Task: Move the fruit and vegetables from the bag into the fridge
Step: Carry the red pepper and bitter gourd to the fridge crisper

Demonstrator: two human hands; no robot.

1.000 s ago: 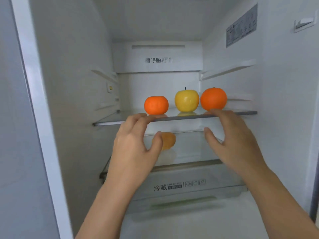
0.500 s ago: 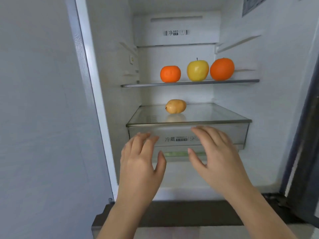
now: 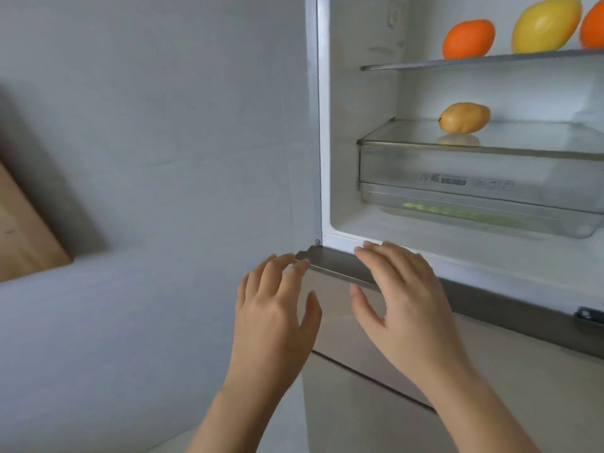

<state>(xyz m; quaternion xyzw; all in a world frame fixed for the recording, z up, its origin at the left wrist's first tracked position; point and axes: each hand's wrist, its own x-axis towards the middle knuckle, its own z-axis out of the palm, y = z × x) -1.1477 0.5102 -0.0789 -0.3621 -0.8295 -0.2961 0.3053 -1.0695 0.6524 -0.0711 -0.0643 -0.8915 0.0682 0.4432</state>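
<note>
Fridge (image 3: 346, 178) now upper right | left hand (image 3: 271, 318), right hand (image 3: 405, 305) withdrawn below sill | fingers spread, empty

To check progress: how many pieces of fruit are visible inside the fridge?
4: small orange, yellow apple and cut-off orange on upper shelf; mango below. The frame edge may hide more.

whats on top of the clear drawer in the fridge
One yellow-brown fruit, likely a mango, lies on the glass cover over the clear drawer. The cover's right end is out of frame.

left grip (image 3: 273, 317) empty, right grip (image 3: 407, 305) spread
</note>
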